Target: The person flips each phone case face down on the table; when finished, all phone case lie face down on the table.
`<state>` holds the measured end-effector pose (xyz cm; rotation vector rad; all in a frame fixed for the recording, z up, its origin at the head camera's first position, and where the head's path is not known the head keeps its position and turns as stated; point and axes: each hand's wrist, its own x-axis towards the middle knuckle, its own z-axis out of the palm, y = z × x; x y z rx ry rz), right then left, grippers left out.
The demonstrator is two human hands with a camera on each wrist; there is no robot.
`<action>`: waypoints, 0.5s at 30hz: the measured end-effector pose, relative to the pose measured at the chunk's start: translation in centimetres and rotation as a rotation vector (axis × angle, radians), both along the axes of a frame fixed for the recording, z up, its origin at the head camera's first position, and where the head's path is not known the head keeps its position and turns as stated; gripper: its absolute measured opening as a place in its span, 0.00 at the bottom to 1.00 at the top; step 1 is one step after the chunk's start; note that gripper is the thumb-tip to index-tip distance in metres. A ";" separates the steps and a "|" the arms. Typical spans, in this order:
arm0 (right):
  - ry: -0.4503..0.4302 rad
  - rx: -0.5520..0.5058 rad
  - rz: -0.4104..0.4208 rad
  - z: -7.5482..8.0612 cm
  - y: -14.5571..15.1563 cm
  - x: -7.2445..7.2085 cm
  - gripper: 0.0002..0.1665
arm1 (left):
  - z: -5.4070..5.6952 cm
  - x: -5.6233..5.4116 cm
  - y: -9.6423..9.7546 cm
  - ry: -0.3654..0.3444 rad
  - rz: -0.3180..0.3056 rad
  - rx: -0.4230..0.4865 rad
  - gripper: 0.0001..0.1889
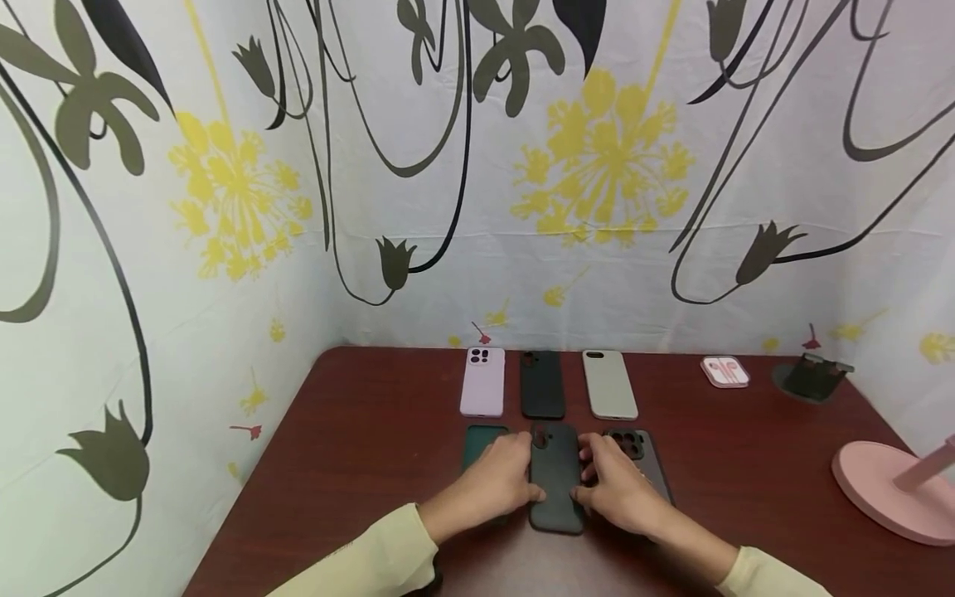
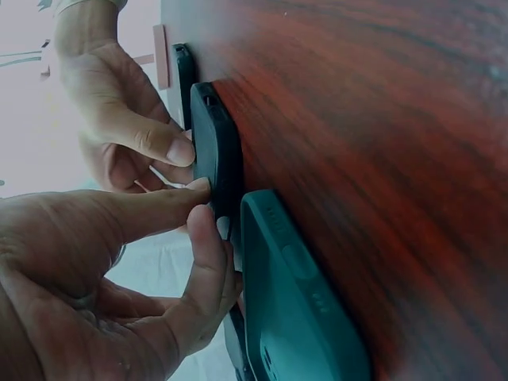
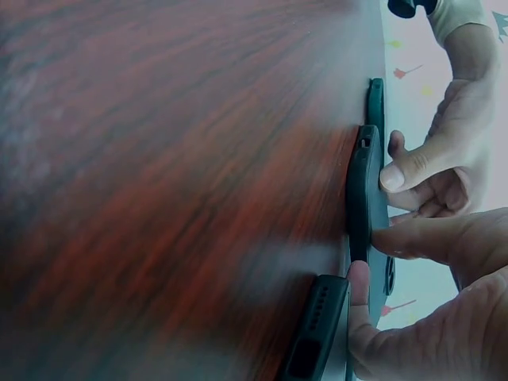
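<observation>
A dark grey-black phone case [image 1: 557, 481] lies back up on the table, between both hands. My left hand [image 1: 501, 477] pinches its left edge, thumb [image 2: 159, 213] on the back and fingers at the side. At the opposite edge my right hand [image 1: 625, 496] pinches it likewise, thumb [image 3: 417, 236] on top. Partly hidden under the left hand is a green phone case [image 1: 477, 446], its hollow side showing in the left wrist view. A grey phone case with a black frame [image 1: 655, 463] lies partly behind the right hand.
Along the back lie a lilac case [image 1: 483, 390], a black case [image 1: 542, 388] and a pale grey case [image 1: 610, 388]. Farther right are a small white-and-red box [image 1: 725, 372] and a dark clip-like object [image 1: 813, 379]. A pink round base [image 1: 880, 497] stands at the right edge.
</observation>
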<state>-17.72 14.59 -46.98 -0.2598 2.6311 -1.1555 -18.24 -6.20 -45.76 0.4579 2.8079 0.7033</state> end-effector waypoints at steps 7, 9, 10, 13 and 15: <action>0.010 0.076 0.027 -0.3 0.0 0.1 0.48 | -0.3 0.0 0.3 0.003 -0.039 -0.111 0.33; 0.022 0.101 0.049 -0.2 0.1 0.1 0.49 | -0.2 0.0 0.3 0.015 -0.050 -0.120 0.31; 0.027 0.112 0.061 -0.1 0.1 0.1 0.49 | -0.1 0.0 0.3 0.021 -0.051 -0.123 0.31; 0.041 0.142 0.092 0.0 0.0 0.0 0.49 | 0.0 -0.1 0.2 0.027 -0.041 -0.133 0.31; 0.043 0.156 0.097 0.1 -0.2 0.0 0.50 | 0.1 -0.1 0.0 0.015 -0.027 -0.128 0.33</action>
